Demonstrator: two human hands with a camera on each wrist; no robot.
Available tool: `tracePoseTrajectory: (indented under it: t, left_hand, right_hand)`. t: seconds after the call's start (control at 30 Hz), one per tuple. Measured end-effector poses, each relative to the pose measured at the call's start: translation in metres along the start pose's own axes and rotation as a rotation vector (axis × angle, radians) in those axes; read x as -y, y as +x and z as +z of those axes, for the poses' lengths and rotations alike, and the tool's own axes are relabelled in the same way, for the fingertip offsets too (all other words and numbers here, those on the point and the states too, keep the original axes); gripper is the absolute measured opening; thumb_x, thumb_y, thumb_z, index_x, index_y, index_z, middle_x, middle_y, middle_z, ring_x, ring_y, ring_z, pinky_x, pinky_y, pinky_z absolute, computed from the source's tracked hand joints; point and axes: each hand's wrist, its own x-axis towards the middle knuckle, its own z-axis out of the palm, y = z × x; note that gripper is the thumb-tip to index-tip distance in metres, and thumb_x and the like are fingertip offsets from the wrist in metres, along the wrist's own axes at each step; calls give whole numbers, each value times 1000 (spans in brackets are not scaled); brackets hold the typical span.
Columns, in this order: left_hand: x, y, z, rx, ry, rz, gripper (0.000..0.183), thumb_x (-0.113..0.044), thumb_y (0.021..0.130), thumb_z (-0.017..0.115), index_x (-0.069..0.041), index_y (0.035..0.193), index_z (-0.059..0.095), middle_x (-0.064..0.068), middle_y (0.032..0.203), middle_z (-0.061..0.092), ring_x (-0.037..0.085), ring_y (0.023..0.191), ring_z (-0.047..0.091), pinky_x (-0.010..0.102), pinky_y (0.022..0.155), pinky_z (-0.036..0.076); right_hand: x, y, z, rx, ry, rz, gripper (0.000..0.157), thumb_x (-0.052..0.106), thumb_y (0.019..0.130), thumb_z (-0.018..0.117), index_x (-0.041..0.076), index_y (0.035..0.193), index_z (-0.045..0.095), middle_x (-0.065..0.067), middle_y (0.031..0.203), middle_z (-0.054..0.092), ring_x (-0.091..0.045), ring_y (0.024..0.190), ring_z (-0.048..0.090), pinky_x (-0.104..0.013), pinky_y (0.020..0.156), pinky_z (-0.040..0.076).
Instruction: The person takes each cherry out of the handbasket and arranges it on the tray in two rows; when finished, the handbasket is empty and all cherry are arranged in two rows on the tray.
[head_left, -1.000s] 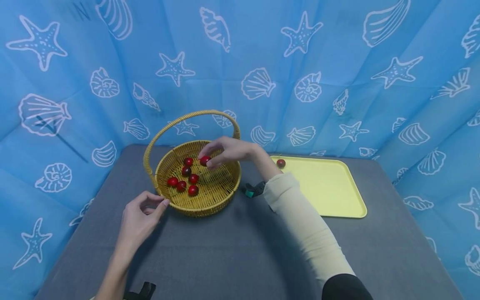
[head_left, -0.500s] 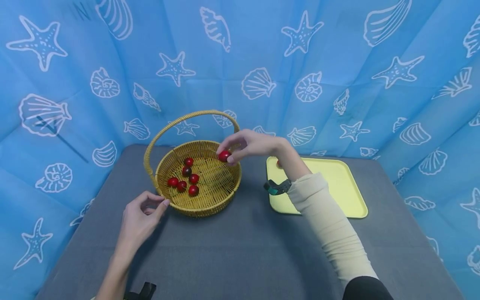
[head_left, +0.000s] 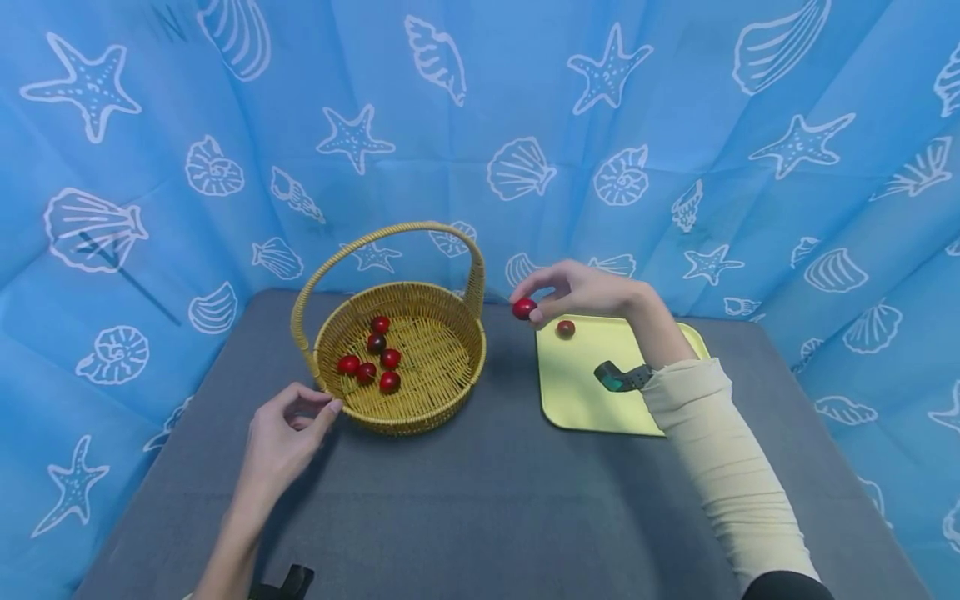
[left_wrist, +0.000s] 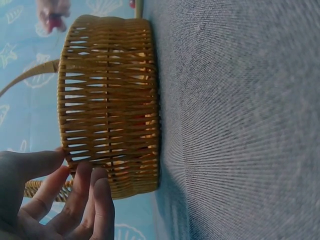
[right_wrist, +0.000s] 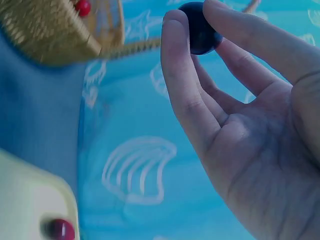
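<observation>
My right hand [head_left: 583, 290] pinches a red cherry [head_left: 523, 309] between thumb and fingertips, in the air between basket and tray. In the right wrist view this cherry [right_wrist: 202, 30] looks dark against the light. With thumb and fingers, my left hand [head_left: 279, 442] grips the near left rim of a round yellow wicker basket [head_left: 450, 398]; the left wrist view shows the thumb and fingertips on that rim. Several red cherries [head_left: 389, 382] lie inside, toward its left side. One more cherry [head_left: 566, 329] lies on the yellow tray [head_left: 577, 392], at its far left corner.
An arched handle [head_left: 408, 227] rises over the basket. The right forearm covers part of the tray. Grey cloth [head_left: 480, 500] covers the table, and a blue curtain [head_left: 465, 200] with white shell and starfish prints hangs close behind it.
My right hand has carried the cherry out from over the basket, rightward to just left of the tray. The left hand stays on the rim, and the basket has not moved.
</observation>
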Motion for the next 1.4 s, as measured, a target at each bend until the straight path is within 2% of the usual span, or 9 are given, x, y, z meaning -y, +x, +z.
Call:
tracePoseTrajectory:
  t: [0.07,0.13,0.23,0.33,0.6,0.8,0.97,1.17,1.4]
  left_hand:
    - [0,0,0,-1,-1,2,22,-30,104,76,-11,114,73,13,112,81,13,77,75,25,64,56]
    - [-1,0,0,-2,-3,4,22,-30,104,76,-10,114,73,14,111,81,13,78,75,24,65,56]
    - [-1,0,0,1,-7,3,23,-31,104,76,-10,114,73,14,112,81,14,78,76,24,65,56]
    - [-1,0,0,4,-1,-2,23,-31,104,76,-11,114,73,14,112,81,15,79,76,24,65,56]
    - [0,0,-1,5,4,8,20,-28,104,76,-11,115,73,13,113,80,16,80,76,24,67,56]
    - [0,0,-1,6,12,9,20,-29,104,75,-12,115,73,12,114,80,15,82,76,23,69,56]
    - [0,0,0,5,21,2,20,-29,104,75,-13,115,72,11,115,80,15,85,75,23,72,56]
    - [-1,1,0,1,15,9,20,-28,104,76,-11,114,73,12,114,80,10,85,75,21,72,57]
    - [-2,1,-1,3,19,0,20,-28,104,76,-11,115,73,13,115,80,8,84,74,22,71,56]
  right_hand:
    - [-10,-9,-5,-10,12,18,39,9,102,75,7,140,67,-19,118,72,-25,89,74,-38,80,61]
    - [-19,-17,-10,-35,11,30,39,10,102,75,7,140,67,-20,113,75,-27,87,75,-39,88,61]
    - [-34,-29,-15,-103,-9,55,37,14,101,76,10,138,69,-20,111,81,-26,101,79,-38,103,57]
    - [-47,-40,-17,-186,-43,98,38,19,101,78,13,138,70,-16,124,80,-21,117,75,-36,106,55]
    - [-94,-54,-19,-312,-13,165,49,19,104,74,1,148,60,-23,146,67,-27,119,79,-23,100,58]
    - [-124,-58,-15,-391,28,193,48,13,106,71,-3,149,58,-27,152,59,-20,118,76,-30,101,61]
    - [-142,-59,-9,-442,35,226,48,12,106,70,-5,149,57,-30,152,58,-10,115,72,-34,101,62]
    - [-160,-56,-4,-475,42,262,49,15,108,69,-4,152,55,-31,151,59,-20,119,72,-37,99,64]
    - [-163,-57,-1,-502,-39,279,49,19,107,72,-1,149,59,-30,147,64,-21,114,72,-28,84,62]
